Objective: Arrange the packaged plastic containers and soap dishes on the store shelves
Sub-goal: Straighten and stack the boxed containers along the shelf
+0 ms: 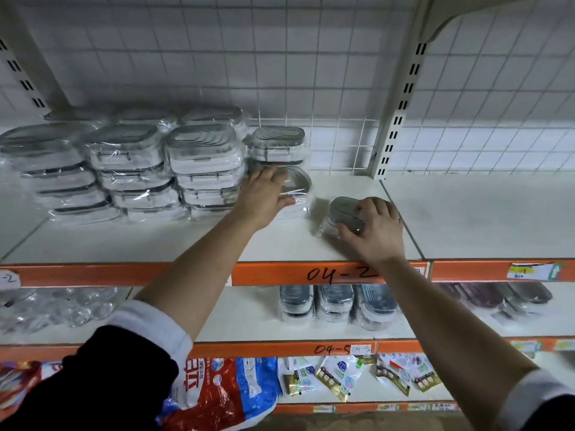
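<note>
Stacks of wrapped grey-lidded plastic containers [202, 160] fill the left part of the top shelf [280, 244]. My left hand [264, 197] lies with fingers spread on a wrapped container [298, 181] at the base of the rightmost stack, under another container [280, 143]. My right hand [376, 228] grips a small wrapped grey-lidded container [342, 213] standing on the shelf to the right of that stack, thumb and fingers around its near end.
A slotted upright [401, 104] and wire grid back close the shelf behind. The orange shelf edge [326, 273] reads 04-2. More wrapped containers [336, 303] and glass items [62, 309] sit on the shelf below; bagged goods [217, 390] lie lower down.
</note>
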Demonstrator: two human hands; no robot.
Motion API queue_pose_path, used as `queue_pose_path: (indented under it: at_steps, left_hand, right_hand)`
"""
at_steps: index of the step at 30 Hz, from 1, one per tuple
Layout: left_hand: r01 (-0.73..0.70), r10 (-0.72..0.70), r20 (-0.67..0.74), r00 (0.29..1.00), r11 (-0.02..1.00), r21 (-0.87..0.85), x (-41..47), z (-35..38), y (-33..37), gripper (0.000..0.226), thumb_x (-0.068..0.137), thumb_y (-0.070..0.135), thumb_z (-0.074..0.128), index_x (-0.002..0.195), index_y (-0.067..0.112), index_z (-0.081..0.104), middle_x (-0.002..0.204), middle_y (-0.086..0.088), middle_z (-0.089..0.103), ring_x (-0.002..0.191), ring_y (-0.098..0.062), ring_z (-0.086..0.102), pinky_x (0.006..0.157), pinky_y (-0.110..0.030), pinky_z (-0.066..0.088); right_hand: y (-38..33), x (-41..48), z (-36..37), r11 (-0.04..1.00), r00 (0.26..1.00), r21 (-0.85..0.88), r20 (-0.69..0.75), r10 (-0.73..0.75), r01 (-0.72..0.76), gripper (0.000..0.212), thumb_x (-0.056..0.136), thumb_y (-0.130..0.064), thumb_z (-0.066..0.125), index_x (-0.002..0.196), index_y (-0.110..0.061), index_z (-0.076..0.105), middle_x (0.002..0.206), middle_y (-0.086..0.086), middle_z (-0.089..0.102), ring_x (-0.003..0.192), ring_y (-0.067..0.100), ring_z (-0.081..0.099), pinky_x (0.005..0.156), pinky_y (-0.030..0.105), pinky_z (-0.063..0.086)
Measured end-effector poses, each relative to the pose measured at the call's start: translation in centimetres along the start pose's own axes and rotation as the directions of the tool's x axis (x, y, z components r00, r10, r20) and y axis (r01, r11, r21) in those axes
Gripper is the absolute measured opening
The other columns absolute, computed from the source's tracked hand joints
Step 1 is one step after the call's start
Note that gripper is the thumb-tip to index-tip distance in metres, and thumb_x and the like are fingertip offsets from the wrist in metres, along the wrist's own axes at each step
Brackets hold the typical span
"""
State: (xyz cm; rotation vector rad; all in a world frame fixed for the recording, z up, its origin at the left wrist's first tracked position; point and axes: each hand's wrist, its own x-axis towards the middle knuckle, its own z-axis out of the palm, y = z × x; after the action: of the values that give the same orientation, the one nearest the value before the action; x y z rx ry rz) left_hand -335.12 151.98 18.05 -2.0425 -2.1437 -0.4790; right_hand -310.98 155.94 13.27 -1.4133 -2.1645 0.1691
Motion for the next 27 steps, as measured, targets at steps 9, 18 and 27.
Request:
queue_pose_path:
  at_steps: [9, 18, 27]
  left_hand:
    - [0.072, -0.072, -0.072, 0.995, 0.997, -0.007, 0.1, 1.0, 0.0, 0.049, 0.094, 0.017, 0.060, 0.141, 0.019, 0.048, 0.124, -0.012, 0.042, 0.115, -0.030, 0.046, 0.095, -0.042, 0.044]
    - [-0.035, 0.030, -0.230, 0.973, 0.999, -0.020, -4.9, 0.6, 0.3, 0.038, 0.095, 0.021, 0.057, 0.131, 0.010, 0.057, 0.133, -0.013, 0.050, 0.125, -0.034, 0.046, 0.107, -0.044, 0.036]
    - [0.042, -0.066, -0.353, 0.933, 0.996, -0.076, -8.5, 2.2, -0.7, 0.034, 0.091, 0.032, 0.046, 0.100, 0.007, 0.067, 0.099, -0.012, 0.059, 0.088, -0.031, 0.059, 0.080, -0.040, 0.046]
  right_hand:
    - [0.3, 0.0, 0.3, 1.000, 1.000, 0.011, -0.003, 0.022, -0.022, 0.058, 0.077, -0.054, 0.067, 0.118, -0.014, 0.055, 0.127, 0.009, 0.053, 0.124, 0.039, 0.042, 0.098, 0.049, 0.041]
    - [0.3, -0.3, 0.3, 1.000, 0.999, 0.001, -0.030, 0.031, -0.031, 0.056, 0.081, -0.052, 0.066, 0.120, -0.014, 0.055, 0.128, 0.010, 0.051, 0.119, 0.039, 0.042, 0.093, 0.049, 0.043]
    - [-1.3, 2.6, -1.1, 0.966, 0.942, 0.256, -0.317, 0.112, -0.029, 0.048, 0.081, -0.039, 0.075, 0.108, -0.004, 0.059, 0.116, 0.016, 0.055, 0.110, 0.037, 0.048, 0.099, 0.040, 0.031]
